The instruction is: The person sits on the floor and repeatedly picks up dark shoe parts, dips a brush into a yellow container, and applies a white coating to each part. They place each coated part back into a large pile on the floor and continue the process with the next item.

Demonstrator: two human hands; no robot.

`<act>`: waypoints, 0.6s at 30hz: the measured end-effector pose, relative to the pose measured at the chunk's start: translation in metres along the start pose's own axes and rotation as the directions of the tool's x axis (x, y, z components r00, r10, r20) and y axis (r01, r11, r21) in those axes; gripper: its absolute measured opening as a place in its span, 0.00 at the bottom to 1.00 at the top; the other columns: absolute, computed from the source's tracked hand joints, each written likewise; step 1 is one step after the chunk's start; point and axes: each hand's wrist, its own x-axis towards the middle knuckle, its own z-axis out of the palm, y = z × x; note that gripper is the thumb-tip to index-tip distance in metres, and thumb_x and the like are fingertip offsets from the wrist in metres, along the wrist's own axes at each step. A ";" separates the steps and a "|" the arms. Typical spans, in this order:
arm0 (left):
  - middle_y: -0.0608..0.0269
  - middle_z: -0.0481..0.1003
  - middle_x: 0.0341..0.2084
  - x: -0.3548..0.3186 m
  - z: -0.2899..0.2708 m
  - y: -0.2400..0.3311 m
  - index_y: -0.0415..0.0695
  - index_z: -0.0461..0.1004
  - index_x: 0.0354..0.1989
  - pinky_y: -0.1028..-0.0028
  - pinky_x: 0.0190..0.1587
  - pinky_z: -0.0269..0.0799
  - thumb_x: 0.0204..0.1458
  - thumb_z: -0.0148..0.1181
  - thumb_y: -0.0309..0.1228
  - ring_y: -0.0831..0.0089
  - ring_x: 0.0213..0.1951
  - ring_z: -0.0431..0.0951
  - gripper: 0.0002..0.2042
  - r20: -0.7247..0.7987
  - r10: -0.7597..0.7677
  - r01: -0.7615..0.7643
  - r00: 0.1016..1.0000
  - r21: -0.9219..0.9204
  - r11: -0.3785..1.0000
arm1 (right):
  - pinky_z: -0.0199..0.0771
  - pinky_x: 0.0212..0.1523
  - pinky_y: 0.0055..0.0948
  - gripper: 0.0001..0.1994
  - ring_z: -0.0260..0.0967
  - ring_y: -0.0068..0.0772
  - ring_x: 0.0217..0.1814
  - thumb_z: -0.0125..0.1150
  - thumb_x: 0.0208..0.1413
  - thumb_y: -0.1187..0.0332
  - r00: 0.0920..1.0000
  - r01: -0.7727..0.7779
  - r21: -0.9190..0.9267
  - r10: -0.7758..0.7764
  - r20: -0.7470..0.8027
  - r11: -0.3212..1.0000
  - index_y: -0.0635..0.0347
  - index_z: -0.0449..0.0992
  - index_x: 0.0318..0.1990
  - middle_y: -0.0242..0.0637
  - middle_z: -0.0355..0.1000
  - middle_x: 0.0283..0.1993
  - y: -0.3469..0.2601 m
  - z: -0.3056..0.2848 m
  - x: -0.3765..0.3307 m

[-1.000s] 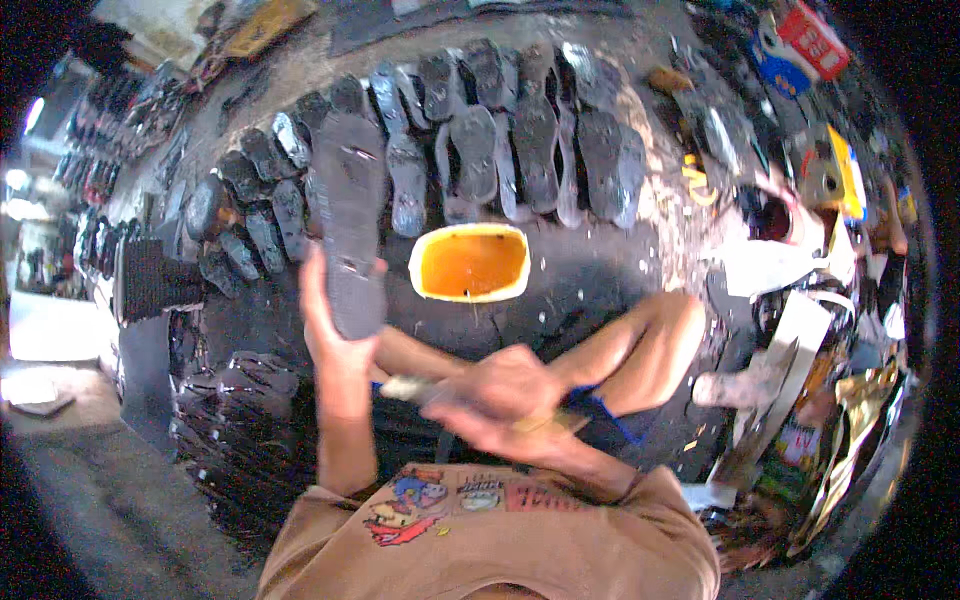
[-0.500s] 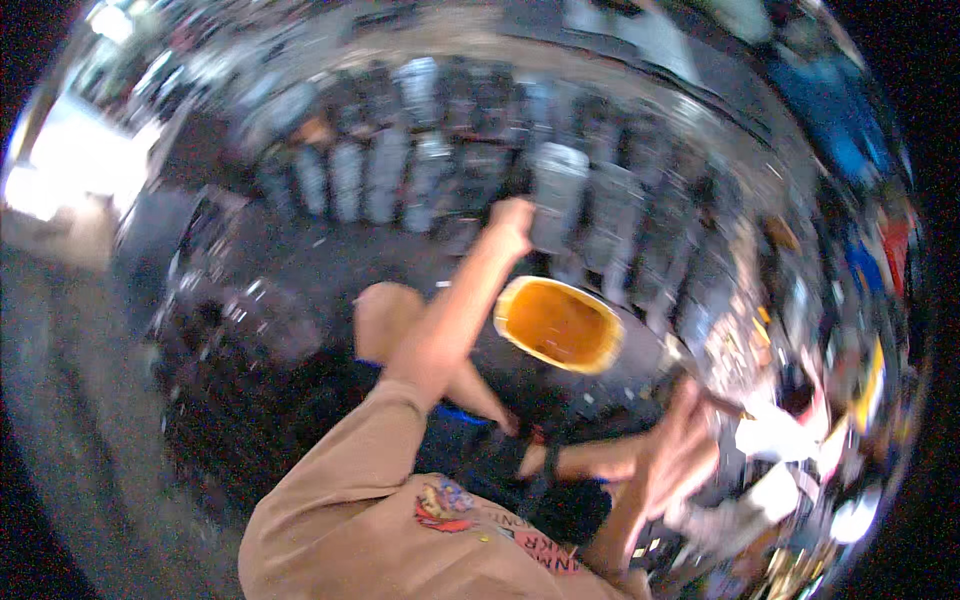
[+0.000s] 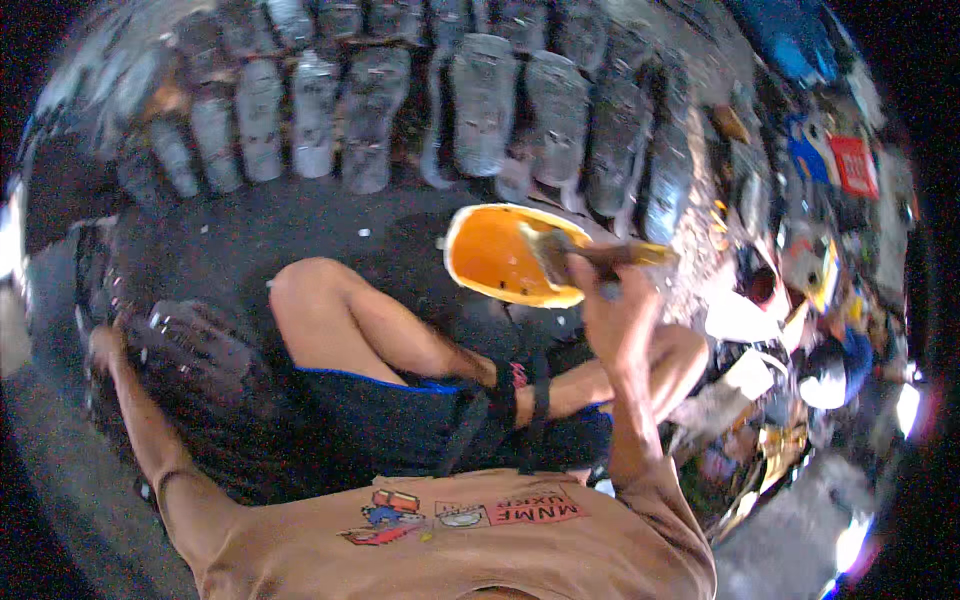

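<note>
My right hand (image 3: 622, 305) is closed around a brush (image 3: 612, 258) with a dark, thick handle. Its pale bristle end reaches into an oval tub, white-rimmed and orange inside (image 3: 478, 255), which stands on the dark ground in front of my crossed legs. At the far left my left hand (image 3: 106, 350) is stretched out to the edge of a pile of dark, sole-shaped pieces (image 3: 205, 345). Its fingers are small and smeared there, so a hold cannot be made out. Beyond the tub lie rows of grey shoe soles (image 3: 484, 105), side by side.
My bent knees (image 3: 318, 300) flank the space before the tub. Clutter lies to the right: a red box (image 3: 855, 165), white scraps (image 3: 745, 315) and mixed litter. A blue item (image 3: 790, 40) sits at the back right.
My left hand has swung from the rows of soles back to the far-left pile. My right hand has come forward, bringing the brush into the tub. The whole view has shifted.
</note>
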 end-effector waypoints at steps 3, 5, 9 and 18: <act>0.43 0.83 0.44 0.053 -0.013 -0.023 0.36 0.85 0.42 0.53 0.47 0.80 0.49 0.66 0.63 0.51 0.50 0.84 0.35 -0.100 -0.189 0.157 0.977 -0.266 0.951 | 0.79 0.45 0.34 0.10 0.82 0.39 0.42 0.74 0.56 0.69 0.990 0.133 0.130 -0.127 -0.056 0.983 0.62 0.85 0.44 0.45 0.84 0.40 0.005 0.013 -0.005; 0.45 0.82 0.47 0.056 -0.032 -0.035 0.37 0.84 0.44 0.54 0.49 0.79 0.51 0.66 0.57 0.53 0.50 0.83 0.30 -0.062 -0.281 0.234 0.958 -0.400 0.886 | 0.79 0.44 0.36 0.10 0.81 0.39 0.40 0.75 0.55 0.69 0.974 0.221 0.005 -0.220 -0.050 0.975 0.61 0.86 0.43 0.45 0.84 0.41 0.031 0.031 -0.011; 0.50 0.81 0.51 0.007 -0.096 -0.103 0.39 0.81 0.47 0.57 0.54 0.75 0.55 0.65 0.45 0.57 0.52 0.80 0.21 -0.275 -0.235 0.028 0.932 -0.594 0.804 | 0.76 0.42 0.28 0.09 0.77 0.26 0.39 0.70 0.61 0.68 0.975 0.083 0.277 -0.020 -0.222 0.957 0.64 0.84 0.45 0.38 0.83 0.38 0.039 0.019 -0.020; 0.54 0.74 0.64 -0.516 -0.274 0.091 0.42 0.77 0.62 0.56 0.71 0.60 0.53 0.70 0.24 0.55 0.67 0.70 0.25 -0.599 0.495 -0.744 0.630 -0.648 0.162 | 0.77 0.48 0.37 0.14 0.78 0.36 0.42 0.67 0.61 0.63 0.977 -0.202 0.386 0.156 0.146 0.900 0.65 0.80 0.46 0.45 0.82 0.40 0.069 -0.020 -0.062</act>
